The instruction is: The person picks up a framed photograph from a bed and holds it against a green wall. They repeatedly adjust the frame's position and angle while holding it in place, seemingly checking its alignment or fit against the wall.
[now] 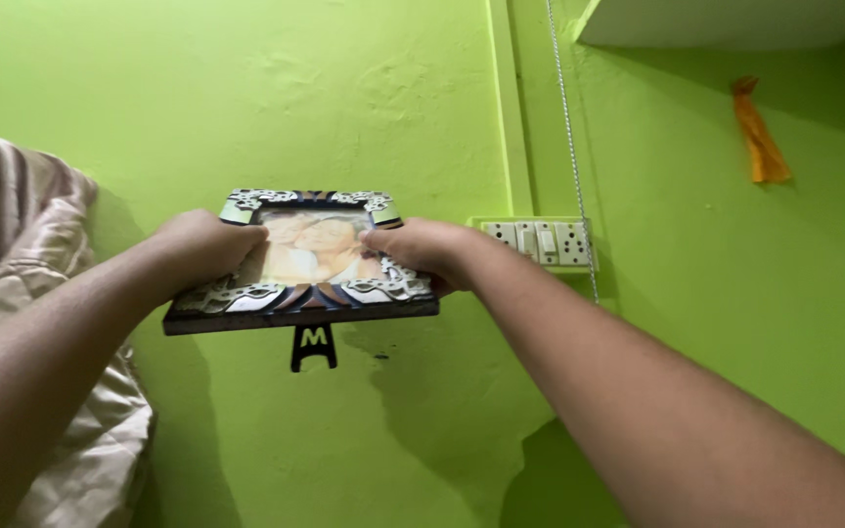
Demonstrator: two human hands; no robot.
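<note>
Head view: both hands clamp a picture frame (302, 256) by its sides, holding it raised and tipped back near the green wall (364, 88). Left hand (205, 246) wraps the left edge and right hand (421, 249) the right, apparently to keep it level. Its black stand (313, 347) hangs below. Beige cloth (26, 293) hangs left; a switchboard (540, 242) sits just right.

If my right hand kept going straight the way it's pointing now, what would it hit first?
Most likely the bright green plastered wall. The right hand points up and away, its grip on the right edge of the ornate rectangular photo frame, with wall right behind it. Depth is hard to judge.
</note>
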